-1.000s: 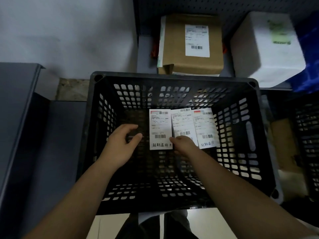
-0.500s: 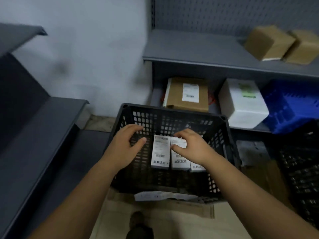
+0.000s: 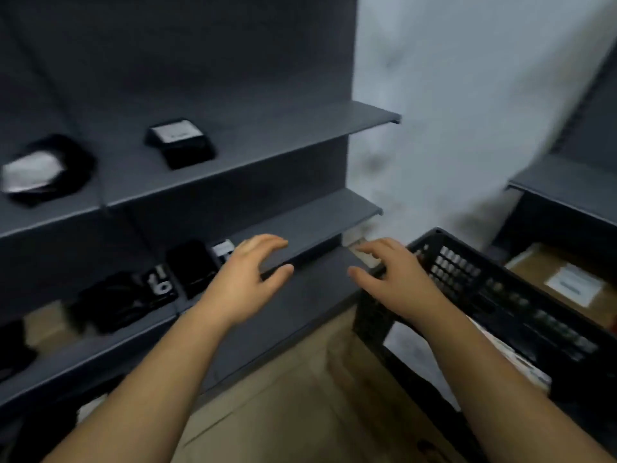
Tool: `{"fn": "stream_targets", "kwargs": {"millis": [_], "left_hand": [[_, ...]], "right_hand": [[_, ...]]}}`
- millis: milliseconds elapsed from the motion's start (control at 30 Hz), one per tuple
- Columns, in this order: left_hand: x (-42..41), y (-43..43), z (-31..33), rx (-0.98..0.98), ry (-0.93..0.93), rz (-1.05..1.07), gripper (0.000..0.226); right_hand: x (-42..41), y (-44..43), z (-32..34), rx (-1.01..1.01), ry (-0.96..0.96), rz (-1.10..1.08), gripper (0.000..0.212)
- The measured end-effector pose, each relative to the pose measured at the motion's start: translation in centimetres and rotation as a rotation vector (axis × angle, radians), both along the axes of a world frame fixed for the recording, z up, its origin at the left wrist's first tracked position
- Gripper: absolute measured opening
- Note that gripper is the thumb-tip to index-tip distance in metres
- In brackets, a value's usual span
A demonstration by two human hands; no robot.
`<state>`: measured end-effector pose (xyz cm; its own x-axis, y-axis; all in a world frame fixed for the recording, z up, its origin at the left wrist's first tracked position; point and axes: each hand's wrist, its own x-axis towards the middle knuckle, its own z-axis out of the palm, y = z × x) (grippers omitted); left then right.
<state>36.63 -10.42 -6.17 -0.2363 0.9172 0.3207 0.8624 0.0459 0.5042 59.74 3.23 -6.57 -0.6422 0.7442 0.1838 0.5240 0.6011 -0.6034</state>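
Black plastic crate (image 3: 484, 285) is sitting just beside grey shelf (image 3: 320, 289), on its right. R hand (image 3: 397, 279) is hovering at crate's corner, L hand (image 3: 247, 279) over shelf; both grips spread, empty. Prob. best: be taking opposite rims evenly, w/ both hands.

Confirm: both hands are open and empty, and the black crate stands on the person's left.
Wrong side. In the head view the black crate stands on the person's right, by the right hand. Both it and the left hand are open and empty.
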Motion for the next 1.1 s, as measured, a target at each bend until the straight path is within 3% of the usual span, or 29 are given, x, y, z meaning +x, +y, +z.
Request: {"fn": "stream_targets", "kwargs": {"millis": [233, 667, 867, 1100], "left_hand": [[-9.5, -18.0, 3.6, 0.094, 0.068, 0.314, 0.043], [-27.9, -57.8, 3.1, 0.011, 0.077, 0.823, 0.045], [-34.7, -68.2, 2.9, 0.007, 0.04, 0.968, 0.047], [-45.4, -73.1, 3.0, 0.003, 0.051, 1.063, 0.048]], "right_hand": [[-15.5, -12.6, 3.7, 0.056, 0.045, 0.335, 0.05], [-43.9, -46.2, 3.9, 0.055, 0.006, 0.786, 0.049], [-53.9, -55.6, 5.4, 0.064, -0.016, 0.918, 0.048], [-66.0, -60.6, 4.8, 0.083, 0.012, 1.004, 0.051]]}}
